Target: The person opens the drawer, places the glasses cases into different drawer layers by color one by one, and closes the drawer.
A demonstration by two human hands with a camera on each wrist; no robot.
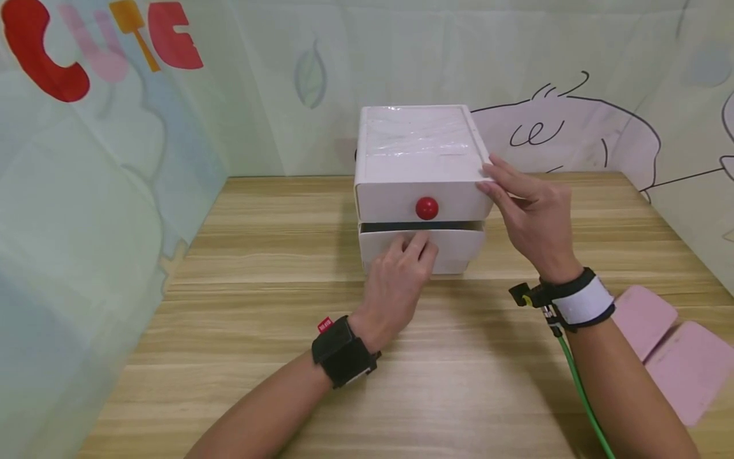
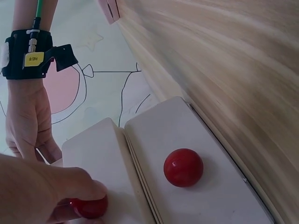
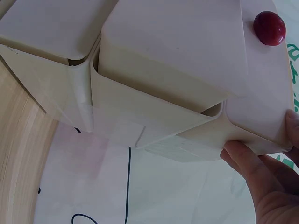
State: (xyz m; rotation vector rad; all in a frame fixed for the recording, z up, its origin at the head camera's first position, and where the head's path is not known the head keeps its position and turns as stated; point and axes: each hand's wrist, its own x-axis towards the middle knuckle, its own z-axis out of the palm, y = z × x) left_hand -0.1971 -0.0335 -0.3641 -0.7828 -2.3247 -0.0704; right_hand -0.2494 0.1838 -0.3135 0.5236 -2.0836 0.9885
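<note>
Your left hand (image 1: 398, 277) pinches the red knob (image 2: 92, 208) of the slightly open middle drawer (image 1: 459, 245); your right hand (image 1: 539, 220) grips the white cabinet (image 1: 421, 143) by its upper front corner.

From above, the head view faces forward-down; wrist close-ups share the drawer unit (image 1: 395, 199)
</note>
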